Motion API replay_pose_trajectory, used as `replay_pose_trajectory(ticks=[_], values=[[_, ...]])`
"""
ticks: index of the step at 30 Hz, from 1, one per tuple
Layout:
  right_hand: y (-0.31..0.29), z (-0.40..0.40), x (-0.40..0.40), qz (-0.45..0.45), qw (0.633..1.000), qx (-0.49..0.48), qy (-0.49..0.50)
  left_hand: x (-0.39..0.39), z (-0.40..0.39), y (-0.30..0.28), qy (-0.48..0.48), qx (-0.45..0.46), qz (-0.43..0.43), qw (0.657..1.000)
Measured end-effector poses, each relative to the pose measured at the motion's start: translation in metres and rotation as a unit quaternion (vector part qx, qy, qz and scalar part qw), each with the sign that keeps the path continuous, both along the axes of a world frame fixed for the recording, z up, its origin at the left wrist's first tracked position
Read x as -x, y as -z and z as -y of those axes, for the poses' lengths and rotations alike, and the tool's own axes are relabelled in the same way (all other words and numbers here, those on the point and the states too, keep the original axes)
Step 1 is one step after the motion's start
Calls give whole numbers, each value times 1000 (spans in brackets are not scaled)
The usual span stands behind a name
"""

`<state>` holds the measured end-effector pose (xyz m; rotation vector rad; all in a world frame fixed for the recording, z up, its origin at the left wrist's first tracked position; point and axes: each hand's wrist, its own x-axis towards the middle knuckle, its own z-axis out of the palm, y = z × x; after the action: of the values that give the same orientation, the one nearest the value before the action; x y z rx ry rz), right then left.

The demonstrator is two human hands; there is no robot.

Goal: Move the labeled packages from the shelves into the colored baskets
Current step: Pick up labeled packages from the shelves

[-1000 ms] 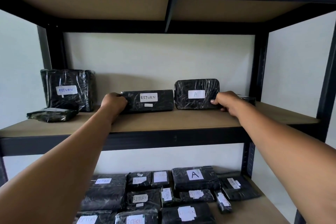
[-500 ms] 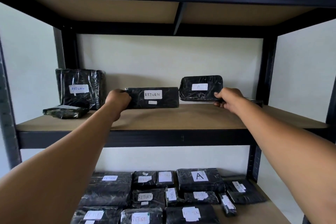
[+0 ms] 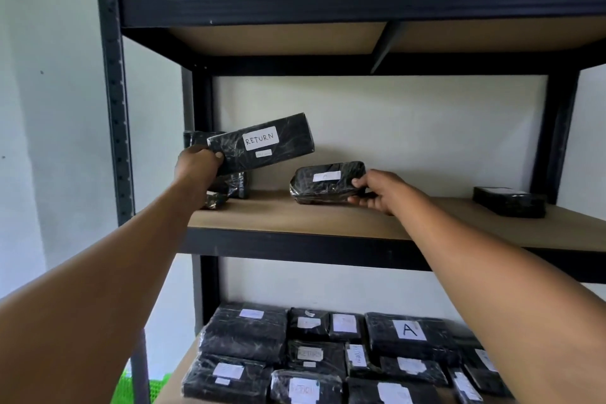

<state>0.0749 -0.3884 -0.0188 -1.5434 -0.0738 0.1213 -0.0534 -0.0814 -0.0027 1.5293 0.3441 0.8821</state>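
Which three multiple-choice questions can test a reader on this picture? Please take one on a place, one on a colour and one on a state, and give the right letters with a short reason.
1. Where is the package with the RETURN label?
A. lying flat on the lower shelf
B. lifted above the middle shelf in the left hand
C. inside a basket

2. What colour is the wrap on the packages?
A. black
B. red
C. white

3. What is the right hand doing?
A. hanging idle
B. pressing flat on the board
C. gripping the end of a package

Answers:
1 B: the left hand holds it tilted, clear of the middle shelf.
2 A: each package is in black film with a white label.
3 C: the right hand has its fingers curled round the end of the smaller package, which is low over the board.
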Motion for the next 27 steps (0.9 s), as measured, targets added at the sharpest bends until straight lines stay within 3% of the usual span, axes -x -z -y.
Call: replay_pose_trajectory(ticks=[7,17,27], values=[[-4,-58,36,-18,996,75,-54,19,-21,-5,6,17,35,999],[-4,-80,47,-4,969,243,-39,18,-20,-1,16,10,22,1000],[-7,-9,40,58,971,224,67,-11,39,-10,38,-25,16,999]])
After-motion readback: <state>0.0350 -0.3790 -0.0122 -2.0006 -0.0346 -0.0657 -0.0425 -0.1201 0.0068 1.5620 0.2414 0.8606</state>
